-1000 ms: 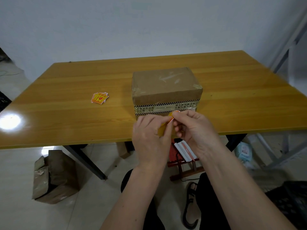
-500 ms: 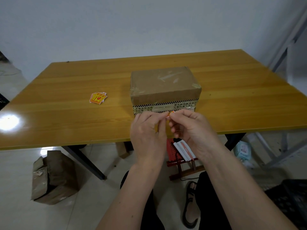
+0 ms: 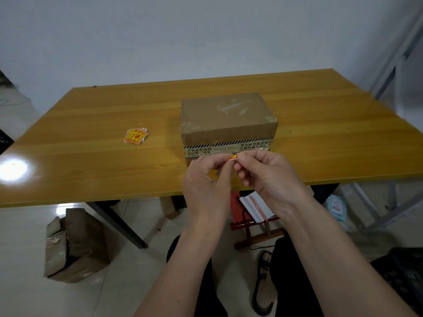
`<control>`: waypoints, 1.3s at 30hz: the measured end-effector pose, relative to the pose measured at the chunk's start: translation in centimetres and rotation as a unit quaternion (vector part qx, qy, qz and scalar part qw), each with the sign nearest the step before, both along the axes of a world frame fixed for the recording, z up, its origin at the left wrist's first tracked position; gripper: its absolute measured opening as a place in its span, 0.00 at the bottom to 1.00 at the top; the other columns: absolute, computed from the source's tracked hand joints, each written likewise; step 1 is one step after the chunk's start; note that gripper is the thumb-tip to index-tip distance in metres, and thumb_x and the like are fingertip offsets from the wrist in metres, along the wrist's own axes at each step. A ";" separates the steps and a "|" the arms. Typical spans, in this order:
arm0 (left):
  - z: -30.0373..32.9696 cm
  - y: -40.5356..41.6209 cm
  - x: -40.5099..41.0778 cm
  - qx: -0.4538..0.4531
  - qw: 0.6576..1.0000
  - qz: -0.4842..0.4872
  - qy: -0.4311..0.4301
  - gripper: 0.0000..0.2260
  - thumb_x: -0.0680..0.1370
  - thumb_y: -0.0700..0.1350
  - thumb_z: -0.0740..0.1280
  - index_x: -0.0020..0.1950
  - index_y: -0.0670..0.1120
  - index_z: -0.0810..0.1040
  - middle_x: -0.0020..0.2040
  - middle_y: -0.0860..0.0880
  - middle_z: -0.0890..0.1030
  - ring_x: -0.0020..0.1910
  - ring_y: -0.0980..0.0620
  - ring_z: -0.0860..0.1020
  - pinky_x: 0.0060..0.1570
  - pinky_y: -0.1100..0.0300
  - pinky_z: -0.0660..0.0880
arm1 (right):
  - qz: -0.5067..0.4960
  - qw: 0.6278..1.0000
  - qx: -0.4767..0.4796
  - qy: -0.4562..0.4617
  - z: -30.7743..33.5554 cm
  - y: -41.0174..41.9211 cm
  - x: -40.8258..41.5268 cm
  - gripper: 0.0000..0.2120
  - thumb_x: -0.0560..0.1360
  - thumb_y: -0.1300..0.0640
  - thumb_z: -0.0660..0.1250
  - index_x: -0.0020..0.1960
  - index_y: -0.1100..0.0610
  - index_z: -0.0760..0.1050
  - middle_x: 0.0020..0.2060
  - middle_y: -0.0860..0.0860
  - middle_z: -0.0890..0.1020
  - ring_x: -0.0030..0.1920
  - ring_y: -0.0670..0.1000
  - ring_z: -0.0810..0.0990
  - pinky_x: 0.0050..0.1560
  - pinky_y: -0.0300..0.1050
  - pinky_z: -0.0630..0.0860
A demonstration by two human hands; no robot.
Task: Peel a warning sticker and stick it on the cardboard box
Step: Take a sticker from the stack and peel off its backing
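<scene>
The cardboard box [image 3: 225,120] tape [image 3: 229,146] carries Chinese print, mostly illegible.

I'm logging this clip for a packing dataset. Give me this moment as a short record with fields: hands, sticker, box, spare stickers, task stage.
hands: left hand and right hand meet in front of the box, both pinching one sticker
sticker: warning sticker, only a red-yellow corner shows
box: cardboard box on table, striped tape on near side
spare stickers: sticker pile, left of box
task stage: sticker not yet on box
</scene>
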State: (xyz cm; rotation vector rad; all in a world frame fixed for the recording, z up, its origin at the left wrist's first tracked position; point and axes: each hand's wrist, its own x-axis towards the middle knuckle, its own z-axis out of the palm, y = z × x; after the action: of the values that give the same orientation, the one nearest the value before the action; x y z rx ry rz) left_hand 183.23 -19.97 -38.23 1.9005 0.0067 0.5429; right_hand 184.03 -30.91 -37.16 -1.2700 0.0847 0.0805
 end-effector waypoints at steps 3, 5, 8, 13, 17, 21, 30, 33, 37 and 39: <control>0.2 0.1 -0.1 -0.009 1.000 0.001 -0.001 0.15 0.73 0.44 0.71 0.37 0.64 0.75 0.37 0.61 0.79 0.46 0.55 0.79 0.47 0.63 0.74 | 0.000 1.000 -0.020 -0.013 0.2 0.1 -0.1 0.10 0.76 0.64 0.65 0.37 0.59 0.79 0.28 0.50 0.80 0.29 0.46 0.74 0.28 0.37 0.71; 0.2 0.1 -0.1 -0.005 1.000 0.001 -0.005 0.12 0.73 0.44 0.71 0.38 0.63 0.77 0.39 0.60 0.80 0.47 0.56 0.79 0.49 0.63 0.74 | -0.003 0.999 -0.037 -0.020 0.4 0.2 -0.1 0.09 0.76 0.64 0.65 0.38 0.60 0.80 0.29 0.50 0.80 0.29 0.46 0.75 0.29 0.38 0.71; -0.1 0.2 0.1 -0.012 1.000 0.005 -0.009 0.06 0.73 0.44 0.72 0.41 0.56 0.82 0.40 0.57 0.81 0.46 0.54 0.79 0.48 0.61 0.75 | -0.014 0.999 -0.040 -0.025 0.4 0.4 -0.3 0.08 0.76 0.64 0.65 0.39 0.60 0.79 0.31 0.52 0.80 0.31 0.47 0.76 0.30 0.39 0.72; -0.3 0.1 0.0 0.006 1.000 0.016 -0.022 0.05 0.72 0.43 0.72 0.41 0.54 0.82 0.39 0.56 0.80 0.44 0.54 0.78 0.45 0.63 0.73 | -0.053 0.997 -0.018 -0.047 0.4 0.7 -0.6 0.06 0.71 0.67 0.70 0.45 0.60 0.76 0.30 0.50 0.81 0.32 0.47 0.79 0.31 0.39 0.75; -0.3 0.0 -0.1 0.011 1.000 0.016 -0.023 0.06 0.72 0.43 0.71 0.41 0.55 0.81 0.38 0.56 0.79 0.41 0.55 0.77 0.42 0.65 0.72 | -0.076 0.993 -0.048 -0.070 0.4 0.9 -0.7 0.06 0.69 0.68 0.72 0.44 0.62 0.78 0.29 0.51 0.81 0.30 0.45 0.79 0.30 0.37 0.76; -0.4 0.1 -0.2 0.009 1.000 0.005 -0.012 0.04 0.73 0.43 0.71 0.42 0.53 0.83 0.38 0.57 0.79 0.42 0.55 0.77 0.44 0.64 0.72 | -0.086 0.991 -0.065 -0.077 0.4 0.9 -0.7 0.04 0.70 0.69 0.71 0.41 0.62 0.79 0.28 0.52 0.80 0.27 0.44 0.78 0.29 0.36 0.75; -0.2 0.1 -0.4 -0.007 1.000 0.002 0.001 0.06 0.73 0.44 0.71 0.41 0.56 0.81 0.39 0.57 0.78 0.45 0.54 0.78 0.47 0.59 0.75 | -0.098 0.990 -0.076 -0.066 0.4 1.0 -0.5 0.09 0.72 0.69 0.68 0.38 0.58 0.81 0.26 0.49 0.81 0.28 0.44 0.78 0.30 0.36 0.75; -0.2 0.1 -0.3 0.005 1.000 0.005 0.006 0.05 0.73 0.45 0.71 0.41 0.56 0.81 0.39 0.59 0.78 0.45 0.55 0.78 0.48 0.58 0.75 | -0.098 0.991 -0.071 -0.059 0.4 1.0 -0.5 0.08 0.73 0.68 0.67 0.41 0.59 0.82 0.29 0.51 0.82 0.30 0.46 0.78 0.31 0.37 0.75; 0.0 0.0 -0.1 0.020 1.000 0.005 0.005 0.06 0.73 0.45 0.70 0.40 0.57 0.80 0.38 0.59 0.78 0.44 0.55 0.78 0.48 0.55 0.76 | -0.096 0.991 -0.069 -0.060 0.3 0.9 -0.5 0.03 0.70 0.66 0.71 0.42 0.60 0.81 0.29 0.49 0.81 0.28 0.43 0.77 0.30 0.36 0.75; 0.0 0.0 -0.1 0.018 1.000 0.000 0.004 0.06 0.73 0.46 0.71 0.39 0.58 0.80 0.38 0.59 0.79 0.43 0.56 0.78 0.49 0.53 0.76 | -0.099 0.990 -0.077 -0.063 0.2 0.8 -0.5 0.04 0.69 0.67 0.72 0.43 0.61 0.80 0.29 0.48 0.80 0.27 0.42 0.77 0.30 0.35 0.75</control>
State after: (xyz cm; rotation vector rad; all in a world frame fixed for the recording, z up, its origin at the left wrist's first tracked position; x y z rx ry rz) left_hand 183.14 -19.98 -38.21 1.9377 0.0021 0.5389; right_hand 183.57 -30.13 -36.92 -1.4119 0.1090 -0.1794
